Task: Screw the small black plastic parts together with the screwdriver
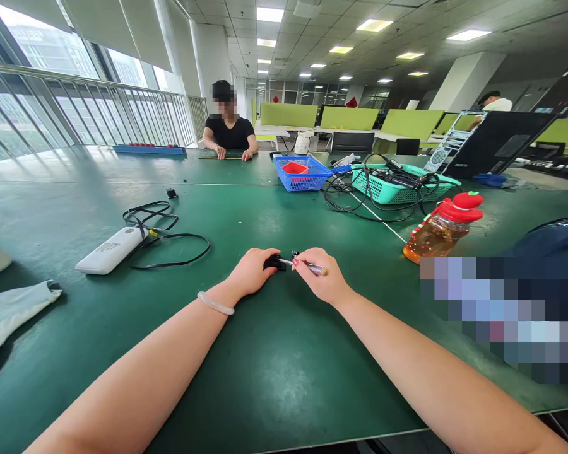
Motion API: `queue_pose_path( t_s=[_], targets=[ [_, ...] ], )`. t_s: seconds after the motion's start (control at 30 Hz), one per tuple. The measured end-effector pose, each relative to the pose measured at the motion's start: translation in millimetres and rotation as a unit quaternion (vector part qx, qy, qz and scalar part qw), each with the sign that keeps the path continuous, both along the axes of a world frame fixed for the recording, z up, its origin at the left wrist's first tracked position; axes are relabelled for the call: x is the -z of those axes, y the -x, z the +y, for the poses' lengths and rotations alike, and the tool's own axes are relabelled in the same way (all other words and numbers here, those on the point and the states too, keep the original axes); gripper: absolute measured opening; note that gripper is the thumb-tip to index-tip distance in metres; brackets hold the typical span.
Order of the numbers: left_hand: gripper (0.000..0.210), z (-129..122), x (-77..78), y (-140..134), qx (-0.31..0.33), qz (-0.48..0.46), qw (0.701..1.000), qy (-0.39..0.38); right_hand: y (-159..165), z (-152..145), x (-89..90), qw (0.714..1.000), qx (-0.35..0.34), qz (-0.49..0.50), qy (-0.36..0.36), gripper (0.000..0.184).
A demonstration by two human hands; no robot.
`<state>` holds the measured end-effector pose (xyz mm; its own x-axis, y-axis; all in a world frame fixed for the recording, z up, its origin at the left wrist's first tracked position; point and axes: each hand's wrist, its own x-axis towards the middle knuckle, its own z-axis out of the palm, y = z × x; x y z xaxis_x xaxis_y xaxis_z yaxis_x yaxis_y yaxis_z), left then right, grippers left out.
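My left hand (250, 271) is closed on a small black part (276, 263), holding it low over or against the green table top; which of these I cannot tell. Between the fingers of my right hand (322, 277) is a slim screwdriver (318, 269) with a thin metal shaft and a light-coloured handle end. Its shaft points left, and the tip meets the black part or lies just over it. A second small dark piece (296, 254) shows beside my right fingertips, partly hidden by them.
A white power bank (112, 251) with a black cable lies left. Ahead are a blue basket (303, 183) holding a red tray, and a green basket (383, 194) of cables. A red-capped bottle (438, 236) stands right. Across the table sits another person (230, 133).
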<state>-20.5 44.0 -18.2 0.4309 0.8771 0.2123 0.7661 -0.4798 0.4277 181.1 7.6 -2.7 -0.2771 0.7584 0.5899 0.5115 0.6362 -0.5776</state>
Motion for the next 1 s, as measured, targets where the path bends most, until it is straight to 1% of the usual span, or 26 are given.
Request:
queue_pose_path(
  t_s=[0.17, 0.23, 0.33, 0.4, 0.53, 0.6, 0.77, 0.9, 1.0],
  targets=[
    [0.043, -0.3, -0.7, -0.3, 0.000, -0.004, 1.000, 0.005, 1.4, -1.0, 0.6, 0.998, -0.044, -0.036, 0.011, 0.022],
    [0.044, -0.8, -1.4, -0.7, -0.002, -0.003, 1.000, 0.007, 0.1, -1.0, -0.2, 1.000, -0.020, -0.006, -0.004, 0.024],
    [0.044, -1.8, -2.4, -1.1, -0.004, -0.001, 1.000, 0.009, -2.9, -0.9, -2.1, 0.997, 0.048, 0.056, -0.015, 0.032],
    [0.045, -2.1, -2.7, -1.1, -0.006, 0.000, 1.000, 0.011, -4.0, 0.1, -2.3, 0.995, 0.061, 0.073, 0.017, 0.035],
    [0.045, -1.4, -2.3, -0.5, -0.002, 0.007, 1.000, 0.011, -2.5, 3.7, 1.4, 0.991, 0.027, 0.075, 0.110, 0.038],
    [0.045, -0.9, -2.1, -0.3, -0.001, 0.008, 1.000, 0.009, -1.4, 4.5, 2.8, 0.990, 0.018, 0.068, 0.125, 0.037],
    [0.047, 0.4, -1.6, 0.5, -0.001, 0.009, 1.000, 0.004, -1.7, 2.0, -1.3, 0.993, 0.044, 0.075, 0.082, 0.044],
    [0.049, 3.0, 0.8, 1.9, 0.009, 0.004, 1.000, 0.000, -1.9, -0.8, -4.3, 0.997, 0.026, 0.026, 0.069, 0.043],
    [0.048, 3.3, 1.1, 1.8, 0.011, 0.001, 1.000, -0.003, -0.7, -2.4, -3.4, 1.000, 0.004, 0.008, 0.024, 0.040]
  ],
)
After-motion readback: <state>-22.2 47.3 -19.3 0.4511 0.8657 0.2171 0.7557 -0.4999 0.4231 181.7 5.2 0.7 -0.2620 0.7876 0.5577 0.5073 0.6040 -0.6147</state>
